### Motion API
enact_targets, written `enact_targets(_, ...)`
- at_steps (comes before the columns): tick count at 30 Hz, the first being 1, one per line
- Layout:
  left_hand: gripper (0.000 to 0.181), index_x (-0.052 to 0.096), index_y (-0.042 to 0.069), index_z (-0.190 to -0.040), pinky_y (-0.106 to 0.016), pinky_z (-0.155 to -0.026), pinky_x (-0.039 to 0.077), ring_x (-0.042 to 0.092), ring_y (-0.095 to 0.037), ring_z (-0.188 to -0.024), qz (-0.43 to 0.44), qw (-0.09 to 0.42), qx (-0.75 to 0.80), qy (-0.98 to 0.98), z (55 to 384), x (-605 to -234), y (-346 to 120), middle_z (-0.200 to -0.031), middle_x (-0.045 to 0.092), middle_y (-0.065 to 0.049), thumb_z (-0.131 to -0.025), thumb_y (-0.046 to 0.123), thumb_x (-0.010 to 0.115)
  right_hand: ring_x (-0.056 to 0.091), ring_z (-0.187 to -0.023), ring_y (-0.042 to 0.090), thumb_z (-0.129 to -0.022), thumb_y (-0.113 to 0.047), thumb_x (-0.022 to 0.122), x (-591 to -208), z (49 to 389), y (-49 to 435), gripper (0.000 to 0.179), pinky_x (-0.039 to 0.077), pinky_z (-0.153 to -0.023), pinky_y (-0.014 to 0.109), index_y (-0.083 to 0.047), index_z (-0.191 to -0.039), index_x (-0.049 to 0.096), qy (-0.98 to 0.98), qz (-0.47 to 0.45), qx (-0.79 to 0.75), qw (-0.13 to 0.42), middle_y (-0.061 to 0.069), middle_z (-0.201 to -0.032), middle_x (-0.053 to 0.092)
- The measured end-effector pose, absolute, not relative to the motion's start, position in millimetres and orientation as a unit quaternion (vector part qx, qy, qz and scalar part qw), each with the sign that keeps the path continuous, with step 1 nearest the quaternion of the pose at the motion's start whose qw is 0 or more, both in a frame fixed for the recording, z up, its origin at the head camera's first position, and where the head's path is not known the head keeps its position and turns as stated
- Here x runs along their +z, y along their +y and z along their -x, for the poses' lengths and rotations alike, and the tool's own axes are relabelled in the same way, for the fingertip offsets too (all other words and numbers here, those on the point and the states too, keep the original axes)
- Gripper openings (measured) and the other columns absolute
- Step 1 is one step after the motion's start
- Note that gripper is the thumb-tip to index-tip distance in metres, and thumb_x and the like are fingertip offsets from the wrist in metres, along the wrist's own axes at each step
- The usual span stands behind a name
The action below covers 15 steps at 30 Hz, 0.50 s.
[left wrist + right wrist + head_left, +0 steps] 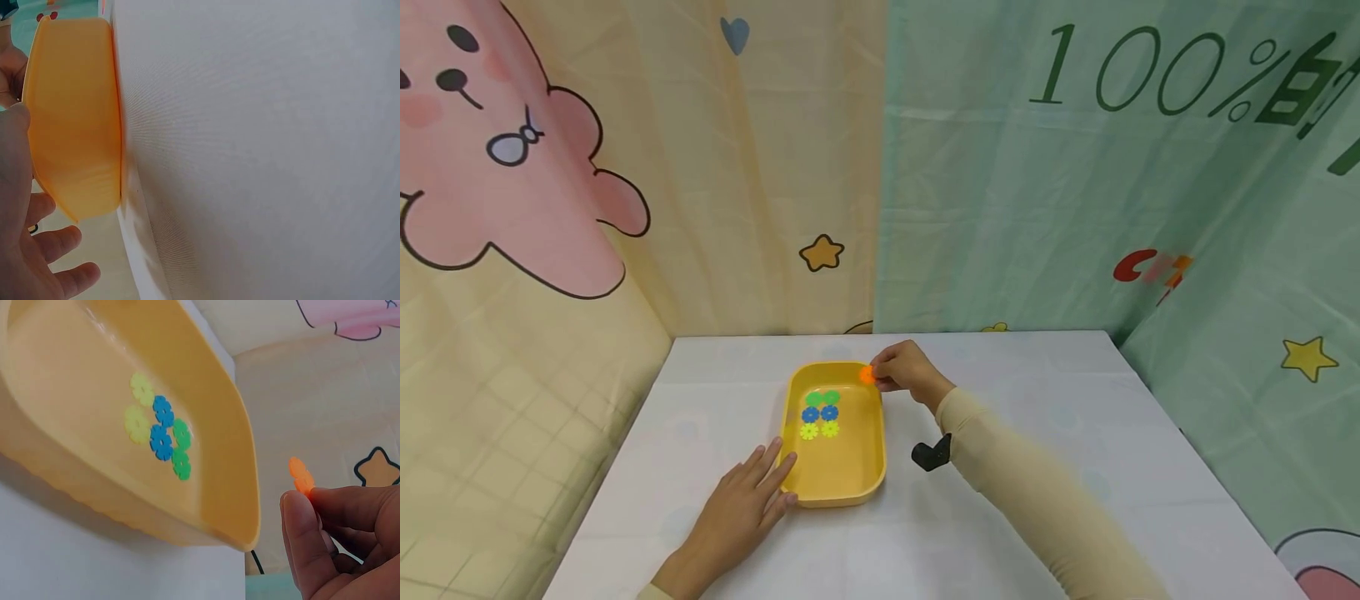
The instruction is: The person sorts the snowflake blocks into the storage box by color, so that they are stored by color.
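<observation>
"Right hand — is it wide?"
"No, its fingers pinch tight. Left hand has its fingers spread, touching the tray."
"Where's the tray from the right hand?"
"Left, and toward the near side, its long way pointing ahead. Six flowers lie inside."
"And the orange flower?"
"Held in that pinch, at the right hand's left — by the tray's far right corner. Left hand is much farther."

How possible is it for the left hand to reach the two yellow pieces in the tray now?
Probably yes: the left hand is at the left side of the tray, holding nothing, and nothing covers the yellow pieces.
</observation>
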<state>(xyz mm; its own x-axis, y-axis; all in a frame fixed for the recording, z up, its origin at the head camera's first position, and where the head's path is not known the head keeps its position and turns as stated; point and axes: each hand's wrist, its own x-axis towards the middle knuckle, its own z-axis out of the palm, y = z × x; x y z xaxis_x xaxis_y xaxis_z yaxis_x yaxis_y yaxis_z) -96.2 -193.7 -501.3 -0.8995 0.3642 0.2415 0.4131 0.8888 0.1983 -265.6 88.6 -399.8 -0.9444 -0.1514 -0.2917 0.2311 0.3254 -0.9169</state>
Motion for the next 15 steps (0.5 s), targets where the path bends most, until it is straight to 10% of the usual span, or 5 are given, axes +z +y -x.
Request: enact_targets(15,0.059,0.051,0.018,-0.152,-0.06,-0.111,0.04,0.041,-0.037,-0.146,0.205,0.098,-0.129,-0.965,96,-499,-195,-0.164,0.035,-0.009,-0.101,0.048,0.059,0.065,-0.063,0.016,-0.091,0.007,0.069,-419,244,40,0.005,0.062,-0.065,0.027,0.007,-0.095,0.072,0.798,0.008,-0.575,0.181,0.013,-0.089,0.069)
